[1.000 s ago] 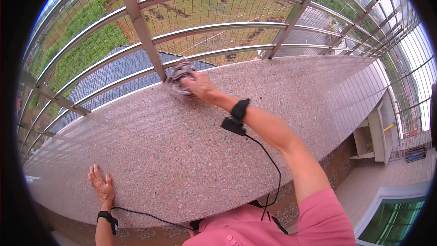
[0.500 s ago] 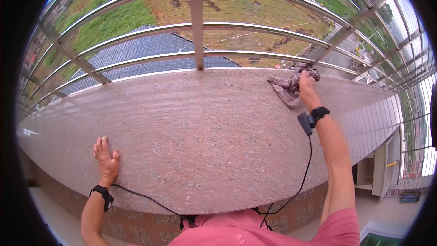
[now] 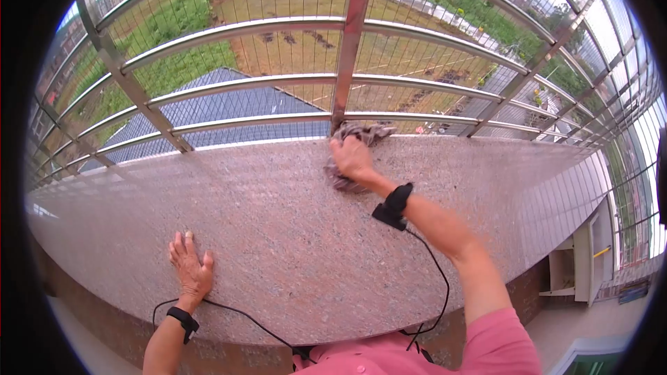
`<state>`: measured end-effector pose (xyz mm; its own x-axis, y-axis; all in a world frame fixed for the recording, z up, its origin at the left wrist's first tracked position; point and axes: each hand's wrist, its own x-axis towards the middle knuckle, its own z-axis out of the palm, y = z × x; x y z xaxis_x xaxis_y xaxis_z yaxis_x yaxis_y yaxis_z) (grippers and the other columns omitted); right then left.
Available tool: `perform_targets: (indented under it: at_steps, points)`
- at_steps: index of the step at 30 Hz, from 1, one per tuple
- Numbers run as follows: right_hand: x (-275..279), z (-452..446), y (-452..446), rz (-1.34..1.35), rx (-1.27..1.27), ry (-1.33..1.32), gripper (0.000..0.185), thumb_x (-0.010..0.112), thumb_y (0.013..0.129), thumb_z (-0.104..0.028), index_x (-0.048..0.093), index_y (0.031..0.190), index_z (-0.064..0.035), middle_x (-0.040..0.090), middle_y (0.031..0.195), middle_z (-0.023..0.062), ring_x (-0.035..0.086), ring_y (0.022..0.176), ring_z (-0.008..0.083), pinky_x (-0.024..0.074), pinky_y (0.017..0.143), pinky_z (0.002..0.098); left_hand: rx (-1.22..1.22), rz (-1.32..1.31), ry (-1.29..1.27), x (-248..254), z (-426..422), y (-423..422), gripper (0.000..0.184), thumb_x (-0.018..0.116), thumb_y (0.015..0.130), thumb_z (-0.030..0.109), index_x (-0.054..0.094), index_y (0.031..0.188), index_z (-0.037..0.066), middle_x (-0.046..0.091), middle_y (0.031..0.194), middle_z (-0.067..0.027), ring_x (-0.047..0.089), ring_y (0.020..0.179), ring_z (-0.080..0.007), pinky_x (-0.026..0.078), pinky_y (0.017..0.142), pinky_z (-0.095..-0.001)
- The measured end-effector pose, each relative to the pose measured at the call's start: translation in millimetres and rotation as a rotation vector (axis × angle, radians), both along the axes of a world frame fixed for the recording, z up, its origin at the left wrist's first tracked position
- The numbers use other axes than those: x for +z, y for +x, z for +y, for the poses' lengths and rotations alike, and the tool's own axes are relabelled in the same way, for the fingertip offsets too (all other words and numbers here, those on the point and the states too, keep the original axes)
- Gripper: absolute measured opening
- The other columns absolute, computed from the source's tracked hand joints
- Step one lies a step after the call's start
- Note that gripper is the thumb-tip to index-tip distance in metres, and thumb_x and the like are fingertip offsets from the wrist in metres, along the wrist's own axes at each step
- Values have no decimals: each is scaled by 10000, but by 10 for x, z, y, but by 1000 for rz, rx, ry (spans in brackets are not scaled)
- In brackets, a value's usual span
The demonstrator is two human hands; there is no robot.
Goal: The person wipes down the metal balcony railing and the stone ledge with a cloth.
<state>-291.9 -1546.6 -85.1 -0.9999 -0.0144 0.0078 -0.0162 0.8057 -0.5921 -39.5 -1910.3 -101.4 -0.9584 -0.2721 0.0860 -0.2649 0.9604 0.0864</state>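
A crumpled greyish-brown cloth [image 3: 342,179] lies against the far edge of the pink granite ledge [image 3: 278,236], at the foot of a metal post. My right hand [image 3: 353,157] is closed over the cloth and presses it on the stone; part of the cloth sticks out beyond my fingers on both sides. Nearer to me on the left, my left hand [image 3: 190,266] rests flat on the ledge, fingers apart, holding nothing. Both wrists wear black straps with a small device, and thin black cables run from them toward my body.
Metal railings [image 3: 278,121] with thin vertical wires border the ledge's far side and curve round to the right. Beyond and below them are a dark roof [image 3: 229,104] and a grassy field. An open cabinet [image 3: 580,264] stands at the lower right.
My right hand has swept the cloth leftward along the far edge, to the middle post. The view has shifted somewhat; my left hand stays flat on the ledge.
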Motion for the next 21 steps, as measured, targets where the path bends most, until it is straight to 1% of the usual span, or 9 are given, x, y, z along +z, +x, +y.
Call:
perform_targets:
  at_steps: [7, 11, 13, 14, 15, 16, 17, 20, 21]
  points:
    - [-9, -63, 190, 158, -4, -247, 516, 584, 796, -415, 627, 838, 97, 614, 856, 320, 611, 838, 445, 483, 768, 453, -39, 47, 69, 30, -18, 19, 672, 559, 761, 293, 340, 1306, -33, 272, 1351, -279, 212, 1270, -471, 149, 1059, -569]
    - [726, -47, 397, 300, -35, -230, 509, 619, 769, -427, 613, 706, 78, 608, 731, 286, 631, 733, 391, 487, 675, 429, -14, 3, 127, 37, -15, 19, 695, 578, 757, 290, 324, 1316, -34, 246, 1358, -280, 192, 1273, -483, 125, 1061, -578]
    - [1275, -31, 448, 505, 11, -427, 457, 650, 765, -378, 593, 663, 64, 595, 640, 232, 621, 622, 327, 481, 606, 407, -8, 7, 152, 46, 2, 3, 697, 579, 759, 296, 324, 1318, -33, 237, 1362, -282, 185, 1276, -485, 120, 1063, -578]
    - [1378, 29, 277, 675, 127, -450, 404, 625, 830, -310, 544, 597, 9, 510, 516, 37, 482, 485, 106, 398, 419, 318, 8, -12, 173, 52, 1, 16, 700, 580, 762, 302, 324, 1320, -32, 228, 1366, -283, 179, 1279, -486, 115, 1064, -577]
    - [1809, -14, 347, 779, 120, -473, 351, 608, 847, -276, 568, 647, 10, 539, 550, 30, 506, 501, 110, 411, 435, 301, 9, -1, 176, 49, -12, 16, 700, 580, 762, 302, 324, 1320, -32, 228, 1366, -283, 179, 1279, -486, 115, 1064, -577]
    - [2101, -65, 219, 926, 110, -593, 378, 625, 810, -311, 573, 643, 24, 538, 556, 161, 548, 504, 248, 422, 514, 399, -13, 9, 176, 30, -32, 18, 703, 581, 765, 310, 323, 1323, -31, 225, 1367, -285, 177, 1278, -490, 116, 1064, -577]
    - [2454, -87, 121, 1176, 152, -534, 364, 619, 812, -320, 580, 665, 11, 545, 562, 145, 543, 496, 254, 424, 520, 400, -35, 18, 176, 12, -48, 29, 707, 582, 768, 319, 323, 1325, -31, 222, 1369, -288, 176, 1277, -493, 117, 1063, -576]
    - [3482, -109, -67, 1296, 95, -138, 246, 611, 807, -266, 581, 875, -31, 571, 631, 122, 563, 580, 285, 458, 570, 409, -13, -7, 179, 26, -34, 30, 701, 559, 782, 334, 316, 1336, -21, 232, 1379, -286, 174, 1285, -496, 115, 1066, -571]
    - [3783, -166, -110, 1475, 37, -131, 228, 606, 823, -280, 591, 830, -53, 560, 683, 129, 553, 621, 313, 457, 615, 428, -13, 0, 178, 33, -30, 19, 701, 559, 782, 334, 316, 1336, -21, 232, 1379, -286, 174, 1285, -496, 115, 1066, -571]
